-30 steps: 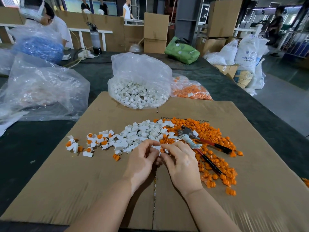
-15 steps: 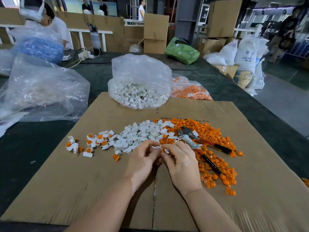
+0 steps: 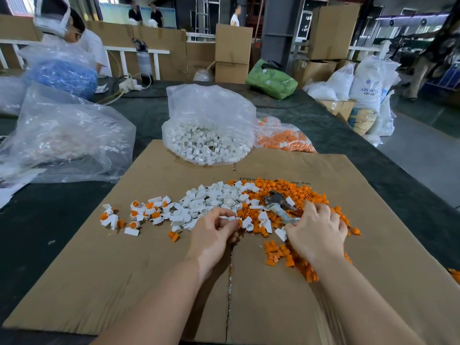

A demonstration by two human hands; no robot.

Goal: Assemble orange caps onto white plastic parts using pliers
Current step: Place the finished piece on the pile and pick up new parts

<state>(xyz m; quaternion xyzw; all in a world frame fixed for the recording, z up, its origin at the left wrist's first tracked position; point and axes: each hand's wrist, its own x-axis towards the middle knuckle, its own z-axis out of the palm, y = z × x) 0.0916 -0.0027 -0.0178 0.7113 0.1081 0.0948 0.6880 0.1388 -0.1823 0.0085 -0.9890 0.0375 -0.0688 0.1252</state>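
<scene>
The left hand's (image 3: 214, 232) fingers (image 3: 227, 215) pinched a small white part (image 3: 232, 218). The right hand (image 3: 316, 232) lay over the pliers' (image 3: 278, 207) handles, fingers curled; whether they gripped was unclear. Loose white parts (image 3: 211, 197) lay just beyond the left fingers, orange caps (image 3: 281, 188) around the right, all on cardboard (image 3: 124, 270). Farther beyond sat a bag (image 3: 206, 125) of white parts.
</scene>
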